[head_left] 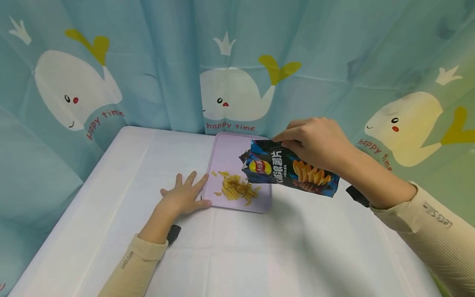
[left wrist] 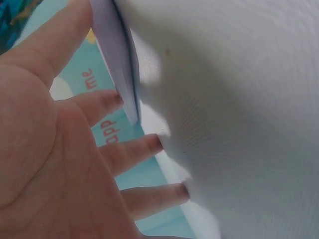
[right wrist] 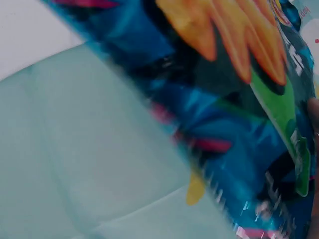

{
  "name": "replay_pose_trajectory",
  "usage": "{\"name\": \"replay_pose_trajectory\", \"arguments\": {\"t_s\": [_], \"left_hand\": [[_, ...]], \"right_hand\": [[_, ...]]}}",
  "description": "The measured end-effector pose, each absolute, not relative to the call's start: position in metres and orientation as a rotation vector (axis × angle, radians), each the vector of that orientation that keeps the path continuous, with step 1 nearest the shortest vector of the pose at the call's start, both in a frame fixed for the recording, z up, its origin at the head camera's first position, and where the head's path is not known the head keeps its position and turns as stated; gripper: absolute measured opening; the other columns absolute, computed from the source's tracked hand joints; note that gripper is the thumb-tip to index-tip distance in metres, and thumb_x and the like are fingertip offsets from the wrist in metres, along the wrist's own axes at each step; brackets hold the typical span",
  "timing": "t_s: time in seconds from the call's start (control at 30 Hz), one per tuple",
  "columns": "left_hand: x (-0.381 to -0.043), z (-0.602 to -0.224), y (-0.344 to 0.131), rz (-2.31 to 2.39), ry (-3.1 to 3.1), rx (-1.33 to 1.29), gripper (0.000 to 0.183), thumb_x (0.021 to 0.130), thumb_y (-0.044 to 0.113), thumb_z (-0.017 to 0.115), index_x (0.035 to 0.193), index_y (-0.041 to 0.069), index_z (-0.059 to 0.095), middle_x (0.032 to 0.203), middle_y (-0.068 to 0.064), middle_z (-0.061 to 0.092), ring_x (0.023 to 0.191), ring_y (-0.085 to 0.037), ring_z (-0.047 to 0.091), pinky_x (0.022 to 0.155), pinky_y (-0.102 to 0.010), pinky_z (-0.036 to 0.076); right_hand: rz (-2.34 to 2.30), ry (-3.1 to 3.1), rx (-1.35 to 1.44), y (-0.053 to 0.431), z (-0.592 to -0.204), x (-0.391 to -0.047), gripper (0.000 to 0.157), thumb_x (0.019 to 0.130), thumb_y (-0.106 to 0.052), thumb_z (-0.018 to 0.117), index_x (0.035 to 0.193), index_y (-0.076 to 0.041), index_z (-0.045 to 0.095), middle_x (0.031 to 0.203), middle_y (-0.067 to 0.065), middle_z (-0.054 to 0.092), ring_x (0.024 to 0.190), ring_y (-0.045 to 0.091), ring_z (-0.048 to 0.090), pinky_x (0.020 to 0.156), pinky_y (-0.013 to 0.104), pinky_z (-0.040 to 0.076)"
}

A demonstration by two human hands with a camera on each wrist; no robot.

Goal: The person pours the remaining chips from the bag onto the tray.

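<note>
My right hand [head_left: 315, 138] pinches a dark blue bag of potato chips [head_left: 285, 171] by its upper edge. The bag lies nearly sideways in the air, its torn mouth facing left over a lilac tray [head_left: 230, 148]. A heap of yellow chips [head_left: 235, 187] and small crumbs lies in the tray's near part. At the tray's left edge, my left hand [head_left: 182, 196] is spread, with thumb and index finger touching the rim and other fingertips on the cloth. Close up in the right wrist view, the bag's crimped end [right wrist: 199, 164] fills much of the picture.
A white cloth [head_left: 237, 255] covers the table under the tray. Behind the table hangs a blue curtain [head_left: 167, 62] printed with whales, close to the tray's far edge. Dark wrist straps [head_left: 358, 196] show at both wrists.
</note>
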State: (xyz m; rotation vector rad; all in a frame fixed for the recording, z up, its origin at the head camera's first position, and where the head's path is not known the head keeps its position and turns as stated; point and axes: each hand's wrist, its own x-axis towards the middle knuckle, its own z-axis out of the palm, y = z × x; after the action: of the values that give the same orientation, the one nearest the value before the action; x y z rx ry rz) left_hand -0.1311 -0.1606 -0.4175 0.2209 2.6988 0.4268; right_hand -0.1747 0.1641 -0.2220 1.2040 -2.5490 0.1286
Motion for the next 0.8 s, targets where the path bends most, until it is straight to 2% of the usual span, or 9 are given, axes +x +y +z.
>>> {"name": "replay_pose_trajectory", "arguments": {"t_s": [0.8], "left_hand": [[-0.133,-0.4203,-0.1608,0.411,2.706,0.234,0.09,0.09,0.063,0.061,0.161,0.026,0.019,0.166,-0.02,0.012,0.146,-0.059,0.002,0.089,-0.091,0.017]], "right_hand": [[0.065,-2.506,1.293,0.1563,-0.2161,-0.1731,0.02,0.09,-0.009,0.073,0.102,-0.022,0.081,0.072,-0.009,0.062,0.049,0.006,0.047,0.041,0.026,0.032]]}}
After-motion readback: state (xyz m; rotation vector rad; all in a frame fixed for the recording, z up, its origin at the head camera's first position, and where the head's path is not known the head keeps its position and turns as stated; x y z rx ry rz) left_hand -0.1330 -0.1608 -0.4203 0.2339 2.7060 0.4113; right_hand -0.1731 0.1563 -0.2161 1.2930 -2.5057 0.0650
